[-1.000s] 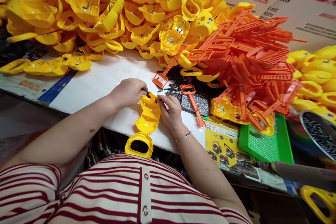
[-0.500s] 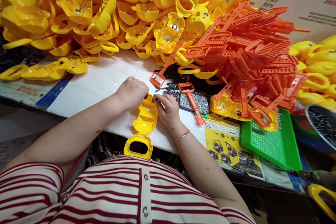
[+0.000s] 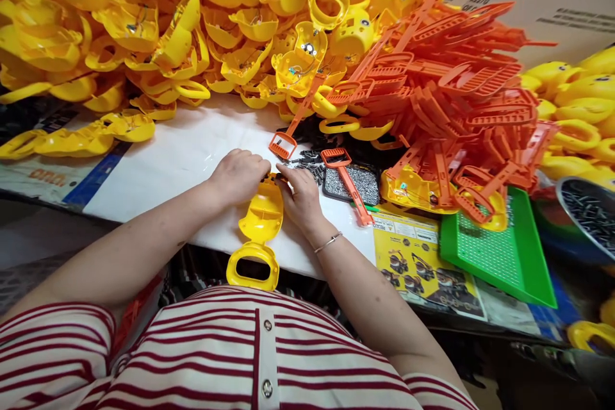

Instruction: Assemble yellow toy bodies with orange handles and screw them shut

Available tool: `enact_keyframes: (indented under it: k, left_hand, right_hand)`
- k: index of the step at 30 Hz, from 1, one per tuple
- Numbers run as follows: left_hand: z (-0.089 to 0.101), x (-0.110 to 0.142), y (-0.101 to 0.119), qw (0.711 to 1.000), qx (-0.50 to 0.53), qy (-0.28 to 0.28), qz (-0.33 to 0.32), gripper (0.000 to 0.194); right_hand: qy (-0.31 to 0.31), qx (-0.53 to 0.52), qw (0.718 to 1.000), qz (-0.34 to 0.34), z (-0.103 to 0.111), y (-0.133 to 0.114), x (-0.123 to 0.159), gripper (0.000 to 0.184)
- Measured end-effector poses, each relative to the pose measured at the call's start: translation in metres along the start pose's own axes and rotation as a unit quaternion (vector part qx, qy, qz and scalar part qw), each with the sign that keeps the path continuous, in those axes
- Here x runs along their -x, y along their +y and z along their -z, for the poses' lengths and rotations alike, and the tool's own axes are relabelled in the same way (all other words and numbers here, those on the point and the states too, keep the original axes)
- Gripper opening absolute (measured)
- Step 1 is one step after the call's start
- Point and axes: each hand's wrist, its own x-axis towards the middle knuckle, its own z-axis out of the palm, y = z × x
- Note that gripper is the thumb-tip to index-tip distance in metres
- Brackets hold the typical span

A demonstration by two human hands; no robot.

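Note:
A yellow plastic toy shell half (image 3: 262,213) with a looped handle lies inner side up in front of me, its handle over the table's front edge. My left hand (image 3: 239,174) is closed at the shell's far end, its fingertips on a small black part. From the other side my right hand (image 3: 303,197) pinches a small dark piece at the same end. The fingers partly hide both pieces. Just beyond the right hand lie loose black pins (image 3: 311,165) and a black tray of small silvery screws (image 3: 353,184), with an orange bar (image 3: 350,186) across it.
Yellow shells (image 3: 144,25) are heaped along the back. Orange handled bars (image 3: 461,83) form a pile at right, beside more yellow shells (image 3: 583,109). A green perforated tray (image 3: 500,262) and a bowl of dark pins (image 3: 589,214) stand right. White sheeting (image 3: 158,173) covers the table at left.
The view has shifted slightly. Both hands stay at the shell's far end, with the fingers a little lower over the small black parts.

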Motion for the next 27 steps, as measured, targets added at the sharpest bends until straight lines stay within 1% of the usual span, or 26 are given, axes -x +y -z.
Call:
enact_keyframes:
  k: [4, 6, 8, 9, 11, 13, 15, 16, 17, 19, 21, 22, 23, 25, 27]
  left_hand:
    - [-0.011, 0.01, -0.011, 0.99, 0.104, 0.076, 0.051, 0.037]
    - [-0.013, 0.013, -0.014, 0.978, 0.175, 0.091, 0.065, 0.042]
    - [-0.016, 0.014, -0.015, 0.964, 0.245, 0.078, 0.073, 0.05]
    - [-0.018, 0.015, -0.015, 0.956, 0.274, 0.066, 0.079, 0.057]
    - [-0.024, 0.017, -0.014, 0.943, 0.316, 0.043, 0.096, 0.074]
    - [-0.029, 0.02, -0.012, 0.932, 0.346, 0.02, 0.106, 0.083]
    - [-0.032, 0.024, -0.01, 0.924, 0.364, 0.006, 0.116, 0.081]
    - [-0.032, 0.025, -0.008, 0.92, 0.37, 0.003, 0.126, 0.078]
    - [-0.032, 0.027, -0.007, 0.917, 0.374, 0.003, 0.14, 0.074]
    - [-0.03, 0.028, -0.003, 0.91, 0.377, 0.012, 0.171, 0.066]
    - [-0.029, 0.028, 0.002, 0.907, 0.374, 0.022, 0.194, 0.058]
    - [-0.029, 0.027, 0.004, 0.906, 0.371, 0.025, 0.202, 0.055]
    - [-0.031, 0.026, 0.005, 0.905, 0.369, 0.027, 0.209, 0.053]
    - [-0.036, 0.025, 0.006, 0.903, 0.372, 0.034, 0.213, 0.053]
    - [-0.043, 0.026, 0.004, 0.901, 0.382, 0.044, 0.202, 0.057]
  right_hand:
    - [-0.005, -0.001, 1.0, -0.011, -0.002, -0.001, 0.001, 0.027]
    - [-0.004, -0.005, 1.0, -0.018, -0.003, -0.003, 0.0, 0.027]
    - [0.003, -0.017, 1.0, -0.017, 0.0, -0.006, -0.001, 0.028]
    - [0.011, -0.019, 1.0, -0.016, 0.005, -0.006, -0.001, 0.03]
    - [0.031, 0.004, 0.999, -0.025, 0.02, -0.003, -0.001, 0.032]
    - [0.042, 0.067, 0.995, -0.053, 0.04, 0.008, -0.001, 0.032]
    - [0.03, 0.152, 0.983, -0.099, 0.06, 0.023, 0.0, 0.031]
    - [0.011, 0.199, 0.971, -0.129, 0.069, 0.03, 0.0, 0.031]
    - [-0.02, 0.247, 0.955, -0.161, 0.075, 0.036, -0.001, 0.031]
    - [-0.101, 0.324, 0.916, -0.216, 0.083, 0.043, -0.003, 0.029]
    - [-0.166, 0.364, 0.883, -0.244, 0.086, 0.042, -0.008, 0.027]
    - [-0.182, 0.373, 0.875, -0.248, 0.087, 0.039, -0.01, 0.029]
    - [-0.187, 0.377, 0.872, -0.25, 0.089, 0.036, -0.012, 0.031]
    - [-0.176, 0.381, 0.871, -0.255, 0.094, 0.029, -0.014, 0.036]
    - [-0.157, 0.377, 0.873, -0.268, 0.104, 0.026, -0.014, 0.035]
